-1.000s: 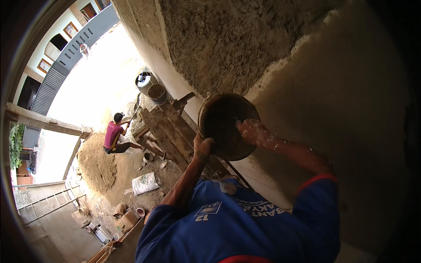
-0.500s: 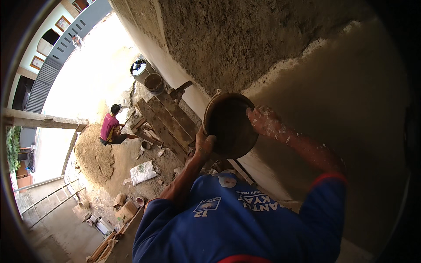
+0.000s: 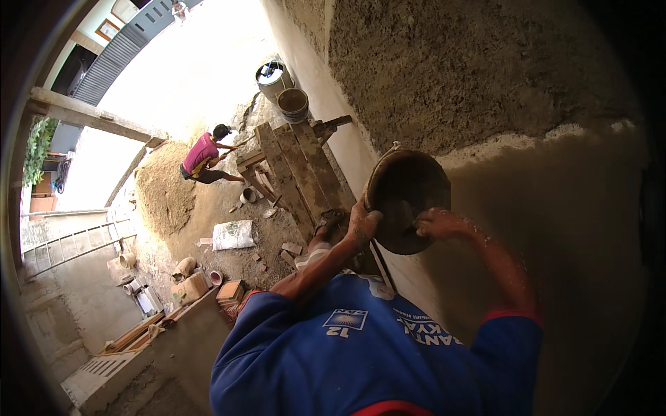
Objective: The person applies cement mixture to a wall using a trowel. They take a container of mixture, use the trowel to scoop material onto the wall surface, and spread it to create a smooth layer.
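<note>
My left hand (image 3: 363, 224) grips the rim of a dark, round mortar bucket (image 3: 411, 173), which is tilted so that its mouth faces me. Fingers curled, my right hand (image 3: 442, 224) reaches over the bucket's lower right rim. A greyish patch shows inside by those fingertips, but what they hold is too dark to make out. Beside the bucket rises a wall with rough, dark render (image 3: 479, 76) above and a smooth, damp-looking coat (image 3: 555, 229) below.
Under me are scaffold planks (image 3: 295, 166) on a wooden frame. A pail (image 3: 293, 104) and a larger drum (image 3: 272, 76) stand past their far end. To the left, a co-worker (image 3: 202, 154) bends beside a sand heap (image 3: 163, 187); a white sack (image 3: 233, 235) lies nearer.
The view has swung, shifting the surroundings rightward in the picture. My right hand has moved down along the bucket's right side, while my left still grips the rim.
</note>
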Motion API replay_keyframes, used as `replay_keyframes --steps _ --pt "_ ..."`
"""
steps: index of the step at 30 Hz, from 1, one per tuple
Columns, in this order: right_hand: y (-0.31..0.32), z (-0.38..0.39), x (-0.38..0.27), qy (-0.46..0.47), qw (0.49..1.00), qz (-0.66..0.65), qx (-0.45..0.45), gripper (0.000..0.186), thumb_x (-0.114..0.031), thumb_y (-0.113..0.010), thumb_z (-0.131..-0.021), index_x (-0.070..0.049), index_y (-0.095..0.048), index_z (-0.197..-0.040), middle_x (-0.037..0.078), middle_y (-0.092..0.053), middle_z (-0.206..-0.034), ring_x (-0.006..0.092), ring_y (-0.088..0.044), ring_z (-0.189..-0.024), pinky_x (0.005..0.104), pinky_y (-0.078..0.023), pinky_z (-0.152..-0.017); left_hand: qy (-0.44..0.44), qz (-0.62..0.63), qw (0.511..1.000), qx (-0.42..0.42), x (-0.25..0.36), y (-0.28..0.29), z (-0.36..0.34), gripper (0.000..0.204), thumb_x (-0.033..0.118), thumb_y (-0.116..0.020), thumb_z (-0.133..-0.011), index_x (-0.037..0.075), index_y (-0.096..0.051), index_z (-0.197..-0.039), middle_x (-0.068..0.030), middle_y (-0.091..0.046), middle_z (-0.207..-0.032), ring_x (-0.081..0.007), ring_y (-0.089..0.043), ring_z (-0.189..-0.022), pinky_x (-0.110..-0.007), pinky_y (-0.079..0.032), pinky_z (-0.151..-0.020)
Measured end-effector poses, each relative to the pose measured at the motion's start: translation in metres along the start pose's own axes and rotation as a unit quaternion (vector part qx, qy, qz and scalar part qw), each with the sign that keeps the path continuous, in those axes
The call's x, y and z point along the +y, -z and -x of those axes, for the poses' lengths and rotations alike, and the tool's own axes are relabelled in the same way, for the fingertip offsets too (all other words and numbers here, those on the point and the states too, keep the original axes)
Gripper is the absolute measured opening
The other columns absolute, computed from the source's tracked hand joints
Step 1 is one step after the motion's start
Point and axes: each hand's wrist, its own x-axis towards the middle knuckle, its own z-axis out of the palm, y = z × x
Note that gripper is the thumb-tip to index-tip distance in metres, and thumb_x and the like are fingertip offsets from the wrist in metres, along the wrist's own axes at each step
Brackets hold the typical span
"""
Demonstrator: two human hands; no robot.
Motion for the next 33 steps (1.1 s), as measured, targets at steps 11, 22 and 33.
replay_keyframes --steps 11,22,33 --pt "-0.006 -0.019 -0.005 -0.026 0.985 0.082 0.150 0.042 -0.032 -0.062 -0.085 -0.012 -0.060 -0.122 0.019 -0.063 -0.116 0.0367 -0.060 -0.110 0.0457 -0.047 -0.094 0.001 0.071 0.997 0.009 0.016 0.016 -0.014 0.060 -0.006 -0.049 -0.068 -0.003 -0.048 -0.128 -0.0139 -0.065 -0.109 -0.0236 -0.064 -0.094 -0.032 -0.053 -0.084" --pt "0.019 0.003 -0.047 -0.030 0.896 0.312 0.314 0.034 -0.014 -0.056 -0.083 -0.003 -0.054 -0.115 0.019 -0.065 -0.083 0.0363 -0.067 -0.074 0.0453 -0.056 -0.070 0.020 0.044 0.998 0.039 0.017 0.021 -0.012 0.062 -0.004 -0.050 -0.070 -0.001 -0.047 -0.132 -0.0154 -0.064 -0.110 -0.0235 -0.063 -0.095 -0.032 -0.052 -0.085" --pt "0.008 0.049 -0.086 0.086 0.903 0.317 0.278 0.026 -0.013 -0.056 -0.083 -0.005 -0.057 -0.108 0.015 -0.064 -0.081 0.0311 -0.067 -0.081 0.0414 -0.056 -0.072 -0.008 0.010 0.997 0.079 -0.001 0.041 -0.004 0.066 -0.001 -0.052 -0.069 0.001 -0.046 -0.135 -0.0161 -0.065 -0.112 -0.0251 -0.062 -0.104 -0.034 -0.047 -0.093"
